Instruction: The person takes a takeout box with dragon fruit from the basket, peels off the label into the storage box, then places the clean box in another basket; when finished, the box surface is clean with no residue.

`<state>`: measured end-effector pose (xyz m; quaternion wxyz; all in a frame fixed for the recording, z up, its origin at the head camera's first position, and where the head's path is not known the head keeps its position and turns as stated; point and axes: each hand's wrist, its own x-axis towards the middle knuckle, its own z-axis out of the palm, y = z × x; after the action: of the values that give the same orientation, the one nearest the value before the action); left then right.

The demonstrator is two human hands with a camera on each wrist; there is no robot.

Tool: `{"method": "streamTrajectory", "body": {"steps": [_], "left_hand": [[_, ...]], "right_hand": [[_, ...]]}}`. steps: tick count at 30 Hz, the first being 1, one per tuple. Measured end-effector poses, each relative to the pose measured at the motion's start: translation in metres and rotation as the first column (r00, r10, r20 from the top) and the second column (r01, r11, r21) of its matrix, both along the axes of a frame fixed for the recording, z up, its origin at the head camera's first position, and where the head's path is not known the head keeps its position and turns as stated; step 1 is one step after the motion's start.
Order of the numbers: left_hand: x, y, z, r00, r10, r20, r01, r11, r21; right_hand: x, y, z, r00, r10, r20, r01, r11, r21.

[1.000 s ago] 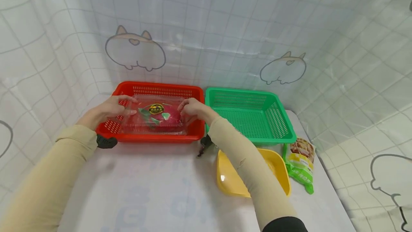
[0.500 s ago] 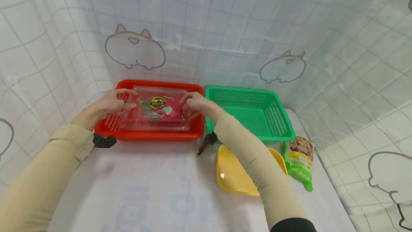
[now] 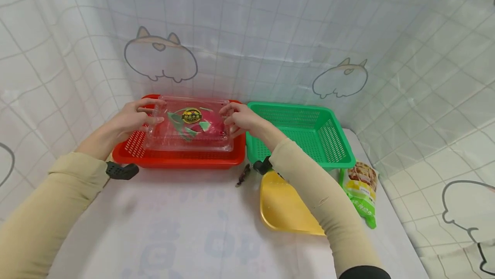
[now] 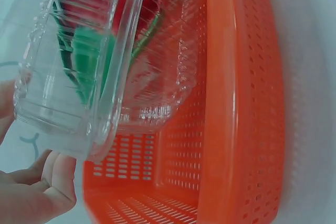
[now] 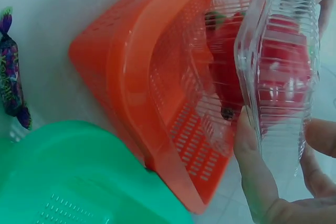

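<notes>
My left hand and right hand hold a transparent plastic clamshell box between them, one at each end. A black and gold label marks its lid, and inside lies a pinkish-red dragon fruit with green scales. The box is raised over the red basket, partly covering its opening. In the left wrist view, fingers grip the end of the box. From the right wrist, the thumb shows against one side of the box and fingertips against the other.
A green basket stands right beside the red one. In front of it sits a yellow tray, partly under my right sleeve. A printed food bag lies at the right edge, and a dark wrapped candy near the red basket.
Both hands have lifted the box up and slightly right from inside the red basket. More of the basket's front now shows below it.
</notes>
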<state>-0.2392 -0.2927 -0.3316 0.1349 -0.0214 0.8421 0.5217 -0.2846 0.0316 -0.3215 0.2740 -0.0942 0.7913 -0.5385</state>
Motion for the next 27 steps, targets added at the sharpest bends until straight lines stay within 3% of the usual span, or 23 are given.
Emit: {"method": "streamTrajectory", "body": {"steps": [12, 22, 27], "left_hand": [[0.011, 0.004, 0.006, 1.0, -0.009, 0.0, 0.009, 0.999, 0.031], [0.032, 0.007, 0.007, 1.0, 0.027, 0.006, -0.027, 0.996, 0.081], [0.038, 0.007, 0.005, 0.999, 0.031, -0.034, -0.028, 0.994, 0.105]], "right_hand": [[0.014, 0.011, 0.007, 0.999, -0.032, -0.032, 0.031, 0.999, -0.023], [0.037, 0.018, 0.012, 0.998, -0.026, -0.052, 0.024, 0.999, -0.043], [0.045, 0.021, 0.012, 0.998, -0.029, -0.052, 0.025, 0.997, -0.077]]}}
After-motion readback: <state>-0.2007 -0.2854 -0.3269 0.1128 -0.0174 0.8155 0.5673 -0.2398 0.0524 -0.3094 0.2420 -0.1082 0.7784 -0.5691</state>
